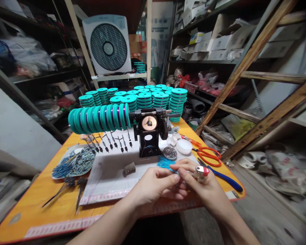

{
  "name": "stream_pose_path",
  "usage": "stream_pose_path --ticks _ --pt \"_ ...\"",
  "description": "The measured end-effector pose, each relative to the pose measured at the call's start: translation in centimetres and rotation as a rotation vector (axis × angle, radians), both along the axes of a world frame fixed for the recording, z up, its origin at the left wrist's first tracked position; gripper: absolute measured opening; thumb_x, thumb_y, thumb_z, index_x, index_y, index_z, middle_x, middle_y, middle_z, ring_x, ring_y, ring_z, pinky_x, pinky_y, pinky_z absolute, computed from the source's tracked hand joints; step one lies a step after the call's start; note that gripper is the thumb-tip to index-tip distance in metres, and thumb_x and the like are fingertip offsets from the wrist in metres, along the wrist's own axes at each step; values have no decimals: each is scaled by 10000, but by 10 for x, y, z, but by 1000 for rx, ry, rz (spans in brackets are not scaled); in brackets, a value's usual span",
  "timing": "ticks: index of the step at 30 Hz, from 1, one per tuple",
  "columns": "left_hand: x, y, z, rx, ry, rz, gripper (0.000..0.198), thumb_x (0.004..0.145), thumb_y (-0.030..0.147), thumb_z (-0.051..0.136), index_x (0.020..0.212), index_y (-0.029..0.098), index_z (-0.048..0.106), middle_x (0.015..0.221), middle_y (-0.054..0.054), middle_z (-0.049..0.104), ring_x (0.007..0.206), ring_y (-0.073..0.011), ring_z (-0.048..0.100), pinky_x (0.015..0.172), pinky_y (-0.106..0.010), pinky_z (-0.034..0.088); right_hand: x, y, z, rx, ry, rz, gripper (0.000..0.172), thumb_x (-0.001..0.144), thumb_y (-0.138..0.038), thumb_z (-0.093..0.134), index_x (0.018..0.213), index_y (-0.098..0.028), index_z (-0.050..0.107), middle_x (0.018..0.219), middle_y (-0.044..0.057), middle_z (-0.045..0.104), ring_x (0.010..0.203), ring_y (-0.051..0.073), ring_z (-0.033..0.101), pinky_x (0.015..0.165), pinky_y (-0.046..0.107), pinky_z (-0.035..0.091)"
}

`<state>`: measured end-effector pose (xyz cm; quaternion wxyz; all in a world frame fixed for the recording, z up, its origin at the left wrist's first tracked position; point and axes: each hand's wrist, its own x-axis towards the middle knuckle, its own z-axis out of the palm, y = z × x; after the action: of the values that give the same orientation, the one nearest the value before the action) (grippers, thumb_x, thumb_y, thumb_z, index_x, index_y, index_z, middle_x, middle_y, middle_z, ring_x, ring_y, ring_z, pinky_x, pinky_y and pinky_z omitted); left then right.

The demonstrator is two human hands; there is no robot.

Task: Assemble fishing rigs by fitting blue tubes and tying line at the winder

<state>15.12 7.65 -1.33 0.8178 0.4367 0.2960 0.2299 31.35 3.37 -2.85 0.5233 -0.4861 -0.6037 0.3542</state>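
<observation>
My left hand (156,185) and my right hand (196,180) meet at the near edge of the orange table (40,207), fingertips pinched together on something small that I cannot make out. My right hand also carries a cigarette lighter (202,173) with a red top, tucked between its fingers. Just beyond the fingertips lies a tuft of blue thread (165,163). A black winding machine (149,134) with a copper dial stands behind, and a row of teal spools (99,117) sits on its shaft to the left.
Stacks of teal spools (148,97) fill the back of the table. A plate of blue-wrapped pieces (72,163) lies at left. Orange scissors (209,154), blue-handled pliers (224,177), a white lid (184,146) and a tin of small parts (170,153) lie right. A fan (108,44) stands behind.
</observation>
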Motion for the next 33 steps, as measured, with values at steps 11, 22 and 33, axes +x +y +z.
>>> stream_pose_path --ticks 11,22,33 --pt "1 6 -1 25 78 -20 459 652 455 804 817 37 712 782 -124 676 647 -132 648 682 -274 548 0 1 -7 -237 290 88 272 872 -434 621 907 -172 683 788 14 551 627 93 552 554 205 437" --pt "1 21 5 165 191 -44 434 609 469 808 750 72 704 699 -71 671 617 -137 643 635 -258 520 1 5 -2 -252 163 -55 303 780 -417 720 885 -136 673 569 -39 486 492 64 387 494 206 311" --pt "0 28 8 103 192 -94 417 629 438 813 781 69 691 735 -82 673 677 -150 654 692 -288 523 9 7 -8 -47 -29 -107 281 895 -403 585 1011 -178 709 909 44 619 878 173 584 803 276 421"
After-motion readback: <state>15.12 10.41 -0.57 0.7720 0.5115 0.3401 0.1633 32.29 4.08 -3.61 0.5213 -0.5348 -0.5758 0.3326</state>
